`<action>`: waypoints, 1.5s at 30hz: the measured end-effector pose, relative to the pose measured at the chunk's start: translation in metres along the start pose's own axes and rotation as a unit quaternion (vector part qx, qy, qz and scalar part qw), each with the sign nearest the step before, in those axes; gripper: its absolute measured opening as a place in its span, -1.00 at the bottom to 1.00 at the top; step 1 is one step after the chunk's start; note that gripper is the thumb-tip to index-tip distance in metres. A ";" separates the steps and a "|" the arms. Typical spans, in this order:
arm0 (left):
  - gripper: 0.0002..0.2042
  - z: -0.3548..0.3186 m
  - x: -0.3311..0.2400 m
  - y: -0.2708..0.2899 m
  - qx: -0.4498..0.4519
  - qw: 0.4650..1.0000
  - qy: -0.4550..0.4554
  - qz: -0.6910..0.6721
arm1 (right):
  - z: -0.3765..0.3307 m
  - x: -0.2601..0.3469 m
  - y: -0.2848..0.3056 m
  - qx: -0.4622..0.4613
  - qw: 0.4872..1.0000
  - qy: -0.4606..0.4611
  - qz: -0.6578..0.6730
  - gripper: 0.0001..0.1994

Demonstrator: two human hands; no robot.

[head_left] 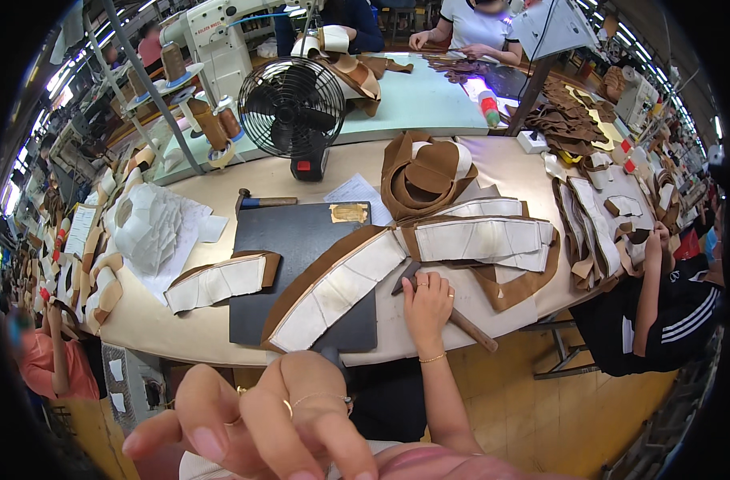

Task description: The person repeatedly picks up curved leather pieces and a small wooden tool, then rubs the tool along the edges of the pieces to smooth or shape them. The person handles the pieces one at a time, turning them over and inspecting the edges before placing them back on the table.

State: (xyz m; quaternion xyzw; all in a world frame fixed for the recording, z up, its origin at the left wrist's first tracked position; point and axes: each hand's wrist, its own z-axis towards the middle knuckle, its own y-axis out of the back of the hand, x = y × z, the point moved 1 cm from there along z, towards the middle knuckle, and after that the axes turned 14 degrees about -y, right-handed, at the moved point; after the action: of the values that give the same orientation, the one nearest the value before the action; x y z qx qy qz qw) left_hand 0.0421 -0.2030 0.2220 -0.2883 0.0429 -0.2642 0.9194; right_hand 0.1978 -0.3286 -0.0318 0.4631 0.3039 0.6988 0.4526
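Note:
Close to the camera, my left hand (277, 416) is raised in front of the table, its fingers bent but spread apart, with nothing visible in them. On the tabletop, my right hand (427, 312) is closed over a hammer (471, 328) with a wooden handle; the dark head pokes out beside the fingertips. A long curved brown leather piece with white backing (333, 300) lies across a dark work board (301, 228), just left of my right hand. Beyond that hand are stacked brown pieces with white backing (485, 240). A shorter backed piece (221, 282) overlaps the board's left edge.
A second hammer (267, 202) lies along the board's far edge. Behind it stands a black fan (291, 108). White cut pieces (149, 228) are heaped at left, and a brown leather bundle (429, 172) sits at the back. A person in black (661, 320) works at right.

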 end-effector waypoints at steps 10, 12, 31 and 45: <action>-0.30 -0.006 -0.006 0.015 -0.051 0.983 -0.159 0.078 | -0.001 -0.002 -0.004 -0.017 1.000 0.006 0.005 -0.72; -0.29 0.000 0.001 0.010 -0.035 0.983 -0.154 0.092 | -0.001 0.001 -0.003 -0.002 1.000 -0.002 0.006 -0.72; -0.35 0.005 0.013 0.014 -0.025 0.987 -0.156 0.037 | -0.001 -0.003 -0.006 -0.025 1.000 0.012 0.012 -0.72; -0.56 -0.008 -0.237 0.255 0.242 0.419 0.034 0.874 | -0.002 0.003 -0.001 0.007 1.000 0.001 0.003 -0.72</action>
State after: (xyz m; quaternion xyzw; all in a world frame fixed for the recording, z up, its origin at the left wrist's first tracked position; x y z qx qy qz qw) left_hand -0.0451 0.0906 0.0571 0.1481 0.2369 0.6728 0.6851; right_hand 0.1961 -0.3253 -0.0319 0.4664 0.3076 0.6985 0.4472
